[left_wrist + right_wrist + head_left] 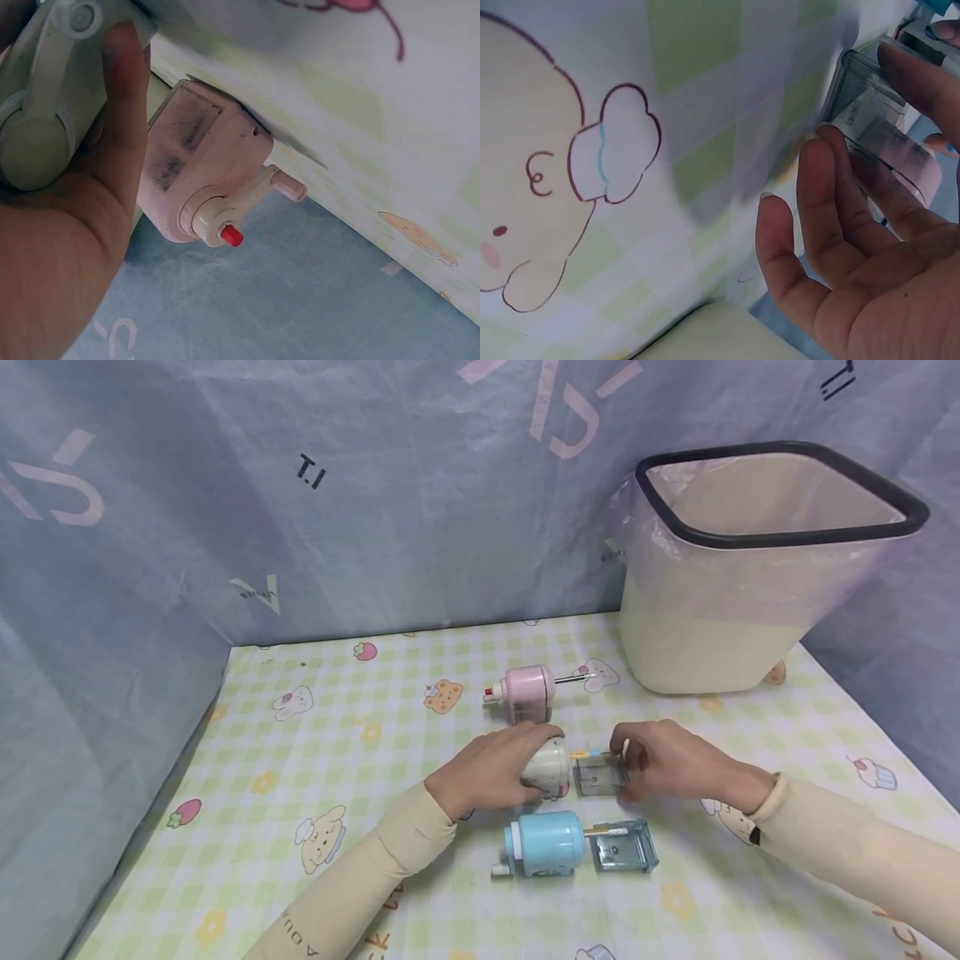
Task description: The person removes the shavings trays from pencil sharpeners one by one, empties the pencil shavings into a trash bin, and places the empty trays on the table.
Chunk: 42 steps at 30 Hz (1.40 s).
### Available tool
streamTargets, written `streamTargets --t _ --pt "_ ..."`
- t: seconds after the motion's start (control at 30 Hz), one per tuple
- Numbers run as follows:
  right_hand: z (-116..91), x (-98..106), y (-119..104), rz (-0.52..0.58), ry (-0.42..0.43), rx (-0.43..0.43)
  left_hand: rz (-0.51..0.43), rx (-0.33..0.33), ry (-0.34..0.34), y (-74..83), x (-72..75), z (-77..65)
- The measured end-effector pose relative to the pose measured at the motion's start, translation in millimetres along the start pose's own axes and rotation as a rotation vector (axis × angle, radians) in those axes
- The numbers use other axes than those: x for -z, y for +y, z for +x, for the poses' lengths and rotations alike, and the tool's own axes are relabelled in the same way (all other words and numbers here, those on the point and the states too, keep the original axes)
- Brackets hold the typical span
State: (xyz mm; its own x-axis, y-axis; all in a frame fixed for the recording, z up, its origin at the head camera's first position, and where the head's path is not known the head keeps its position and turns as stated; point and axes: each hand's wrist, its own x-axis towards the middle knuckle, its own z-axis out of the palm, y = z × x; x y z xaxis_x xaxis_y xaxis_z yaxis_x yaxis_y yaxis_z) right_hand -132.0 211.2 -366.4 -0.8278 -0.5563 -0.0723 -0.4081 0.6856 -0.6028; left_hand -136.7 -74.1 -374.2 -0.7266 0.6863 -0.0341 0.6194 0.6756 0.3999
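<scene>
In the head view my left hand [498, 767] grips a white hand-crank pencil sharpener [548, 766] from its left side. A yellow-and-blue pencil [587, 754] sticks out of this sharpener's right side. My right hand [671, 762] holds the right end of a clear shavings drawer [597, 777] with thumb and fingertips, just right of the white sharpener. In the right wrist view the fingertips lie along the clear drawer [866, 105]. Up close, the left wrist view shows the white sharpener's crank [52, 90] under my left hand [82, 232].
A pink crank sharpener [529, 692] with a dark pencil stands behind. Nearer is a blue sharpener [551, 843] with a pencil in it and its blue-grey drawer [625, 847] to the right. A lined bin [693, 610] stands at back right on the checked tablecloth [360, 843].
</scene>
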Motion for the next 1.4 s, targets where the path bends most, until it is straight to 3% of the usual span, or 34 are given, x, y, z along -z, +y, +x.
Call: streamTargets --t 0.4,0.53,0.7,0.83,0.93,1.0,1.13,1.4 --pt "-4.0 -1.2 -4.7 -0.011 -0.027 -0.053 0.084 0.001 -0.038 4.1 6.0 -2.0" --pt "-7.8 7.9 -3.9 0.0 -0.032 -0.085 0.073 -0.006 -0.018 3.6 9.7 -0.9" --pt "-14.3 30.5 -3.0 -0.017 0.044 -0.062 -0.001 -0.001 0.13 1.0 25.5 -3.7" --pt "-17.4 43.8 -4.2 -0.01 0.169 -0.023 -0.046 -0.015 0.329 -6.7 41.8 -2.3" --pt "-17.4 47.3 -4.8 0.014 0.264 0.013 -0.045 0.006 0.412 -15.6 49.3 3.8" --pt "-15.5 47.7 -4.7 0.024 0.308 0.051 -0.046 0.035 0.404 -22.5 51.9 9.6" --pt "-7.2 46.7 -4.5 0.038 0.343 0.105 -0.045 0.087 0.326 -35.9 51.9 23.8" --pt "20.4 36.9 1.0 0.089 0.286 0.119 -0.12 0.085 0.179 -51.4 42.5 51.2"
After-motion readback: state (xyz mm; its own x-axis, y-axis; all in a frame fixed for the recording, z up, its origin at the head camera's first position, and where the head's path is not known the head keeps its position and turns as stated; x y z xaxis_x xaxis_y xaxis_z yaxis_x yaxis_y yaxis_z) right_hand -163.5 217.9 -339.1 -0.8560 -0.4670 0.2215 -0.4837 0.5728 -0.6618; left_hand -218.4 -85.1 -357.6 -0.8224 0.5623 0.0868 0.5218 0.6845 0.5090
